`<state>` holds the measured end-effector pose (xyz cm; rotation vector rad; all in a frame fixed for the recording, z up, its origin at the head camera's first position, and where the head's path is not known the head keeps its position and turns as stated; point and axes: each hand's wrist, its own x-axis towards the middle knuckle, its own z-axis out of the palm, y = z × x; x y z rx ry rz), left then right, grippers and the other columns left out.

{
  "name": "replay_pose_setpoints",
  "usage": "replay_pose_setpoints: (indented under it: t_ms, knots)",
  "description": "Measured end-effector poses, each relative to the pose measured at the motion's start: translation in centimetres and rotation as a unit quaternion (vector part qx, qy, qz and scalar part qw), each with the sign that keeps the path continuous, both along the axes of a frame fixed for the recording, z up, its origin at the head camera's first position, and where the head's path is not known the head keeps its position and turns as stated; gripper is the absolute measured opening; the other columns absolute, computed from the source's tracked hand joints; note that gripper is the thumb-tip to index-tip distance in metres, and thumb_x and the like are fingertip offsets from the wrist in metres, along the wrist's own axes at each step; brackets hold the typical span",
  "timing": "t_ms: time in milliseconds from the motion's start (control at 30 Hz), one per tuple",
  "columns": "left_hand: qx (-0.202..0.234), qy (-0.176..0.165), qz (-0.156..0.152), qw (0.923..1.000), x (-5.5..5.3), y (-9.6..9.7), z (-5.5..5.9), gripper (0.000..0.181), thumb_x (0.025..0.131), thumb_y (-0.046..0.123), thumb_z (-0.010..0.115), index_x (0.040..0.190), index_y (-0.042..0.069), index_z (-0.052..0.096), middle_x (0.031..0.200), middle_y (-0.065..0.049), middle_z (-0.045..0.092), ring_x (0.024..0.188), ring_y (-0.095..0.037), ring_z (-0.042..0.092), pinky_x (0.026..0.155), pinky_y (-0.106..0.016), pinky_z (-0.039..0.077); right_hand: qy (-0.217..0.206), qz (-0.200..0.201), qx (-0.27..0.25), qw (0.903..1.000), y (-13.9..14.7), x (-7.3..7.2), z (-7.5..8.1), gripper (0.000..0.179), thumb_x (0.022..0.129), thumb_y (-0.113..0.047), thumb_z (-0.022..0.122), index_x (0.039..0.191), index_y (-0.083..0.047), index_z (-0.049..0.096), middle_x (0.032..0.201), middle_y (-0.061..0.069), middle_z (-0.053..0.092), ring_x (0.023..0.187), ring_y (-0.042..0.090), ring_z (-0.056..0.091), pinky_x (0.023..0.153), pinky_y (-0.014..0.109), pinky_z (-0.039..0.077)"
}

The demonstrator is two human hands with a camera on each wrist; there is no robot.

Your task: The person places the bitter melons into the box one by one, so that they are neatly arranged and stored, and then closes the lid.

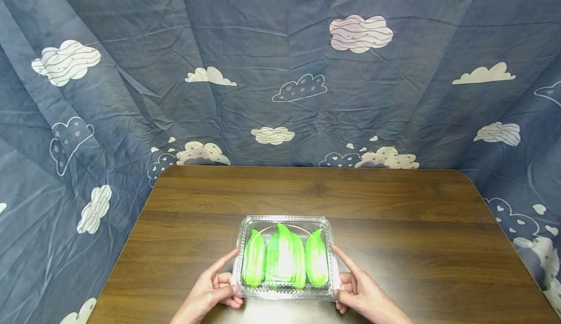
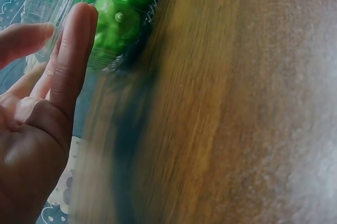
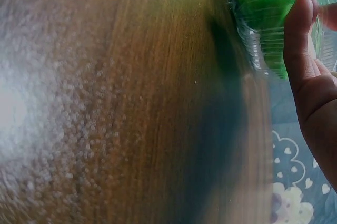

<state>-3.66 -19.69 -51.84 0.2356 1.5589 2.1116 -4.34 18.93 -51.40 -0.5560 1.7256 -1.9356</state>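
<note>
A clear plastic clamshell container (image 1: 285,294) is held near the front of the table in the head view. Inside lie several long, bright green, ridged pieces (image 1: 285,258) with pointed tips; glare hides their exact kind. My left hand (image 1: 210,287) grips the container's left side, thumb near the front corner and index finger along the edge. On the opposite side my right hand (image 1: 361,290) holds it the same way. The left wrist view shows rounded green ends (image 2: 116,21) through the plastic beside my fingers. Green shapes (image 3: 253,2) also show in the right wrist view.
A brown wood-grain table (image 1: 315,192) with rounded far corners lies under the hands. Dark blue cloth (image 1: 245,109) with a cloud pattern hangs behind it and along both sides. Light glares on the tabletop in front of the container.
</note>
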Motion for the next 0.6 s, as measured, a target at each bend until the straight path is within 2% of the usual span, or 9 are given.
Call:
replay_pose_setpoints:
  t_ms: [200, 433, 600]
  knots:
    - [0.011, 0.004, 0.001, 0.9999, 0.09, 0.01, -0.17, 0.088, 0.085, -0.014, 0.055, 0.156, 0.0, 0.005, 0.089, -0.017, 0.068, 0.074, -0.021, 0.07, 0.071, -0.041, 0.057, -0.004, 0.004, 0.003, 1.0, -0.03, 0.01, -0.16, 0.095, 0.085, 0.015, 0.054, 0.157, -0.007, -0.004, 0.09, 0.031, 0.061, 0.067, 0.017, 0.065, 0.058, 0.039, 0.057]
    - [0.018, 0.007, 0.001, 0.9998, 0.17, -0.06, -0.49, 0.088, 0.084, -0.016, 0.053, 0.156, 0.0, 0.004, 0.091, -0.017, 0.068, 0.074, -0.022, 0.07, 0.071, -0.042, 0.057, 0.004, 0.01, 0.0, 0.9999, -0.02, 0.0, -0.24, 0.094, 0.084, 0.017, 0.053, 0.157, -0.006, -0.003, 0.089, 0.029, 0.062, 0.067, 0.018, 0.065, 0.057, 0.041, 0.056]
    - [0.022, 0.009, 0.0, 0.9997, 0.23, -0.1, -0.69, 0.087, 0.085, -0.015, 0.053, 0.156, 0.001, 0.004, 0.092, -0.017, 0.068, 0.075, -0.022, 0.07, 0.072, -0.043, 0.056, 0.003, 0.008, -0.019, 0.9998, 0.04, 0.13, -0.25, 0.094, 0.084, 0.017, 0.052, 0.156, -0.005, -0.003, 0.091, 0.03, 0.062, 0.068, 0.016, 0.065, 0.059, 0.04, 0.057]
